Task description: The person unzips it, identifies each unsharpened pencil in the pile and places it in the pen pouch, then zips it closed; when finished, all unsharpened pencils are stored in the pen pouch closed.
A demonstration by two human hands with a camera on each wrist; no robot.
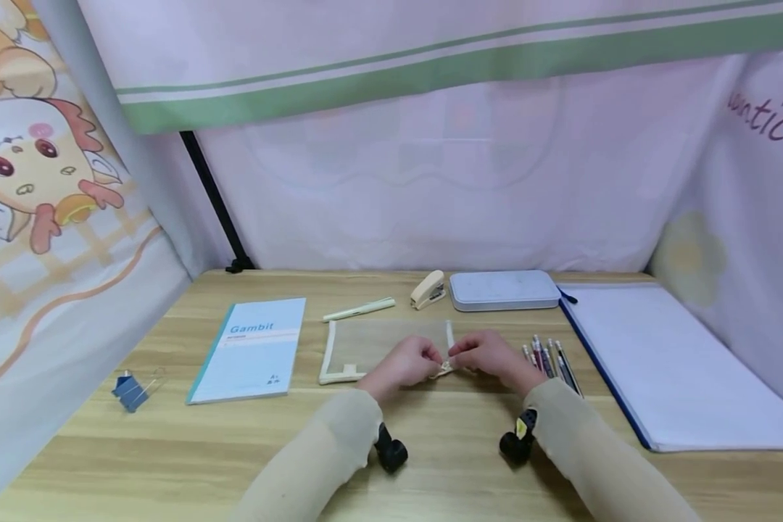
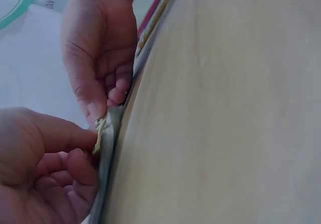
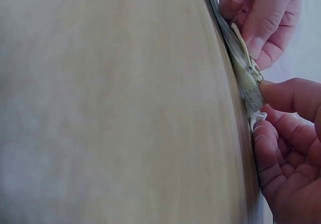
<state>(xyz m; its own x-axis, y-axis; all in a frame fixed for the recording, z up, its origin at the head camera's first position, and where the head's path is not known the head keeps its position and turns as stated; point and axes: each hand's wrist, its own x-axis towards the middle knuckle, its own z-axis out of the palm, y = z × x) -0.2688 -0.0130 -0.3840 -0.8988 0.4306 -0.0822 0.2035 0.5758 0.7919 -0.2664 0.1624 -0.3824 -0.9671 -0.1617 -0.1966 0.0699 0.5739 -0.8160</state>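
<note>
Pouch: the mesh pouch (image 1: pixel 385 348) lies flat on the desk (image 1: pixel 444 464), between the notebook (image 1: pixel 251 348) and the row of pens (image 1: pixel 551 359), and both hands meet at its near right corner.
Left hand: the left hand (image 1: pixel 407 360) pinches the pouch edge, thumb and fingers curled onto the fabric right beside the zip.
Right hand: the right hand (image 1: pixel 489 355) pinches that same corner from the other side; in the right wrist view its thumb sits against the zip tape just below the slider (image 3: pixel 256 75).
Zip: the cream pull (image 2: pixel 100 133) shows between the two thumbs in the left wrist view. Whether the zip is run shut or partly open I cannot tell.
Risk, snag: the mesh bunches close to the slider, so in my judgement a quick tug could drag fabric into the teeth and jam it.
Risk, slip: both grips are small fingertip pinches on thin material. A hard pull may well slide the fabric out from under the left fingers, and the whole pouch would skid along the desk.
Risk, pens: the pens lie loose just beside the right hand, so a sideways jerk of that wrist could knock them rolling.
Risk, pull: it looks small, and a pinch that lands off it would slip.
</note>
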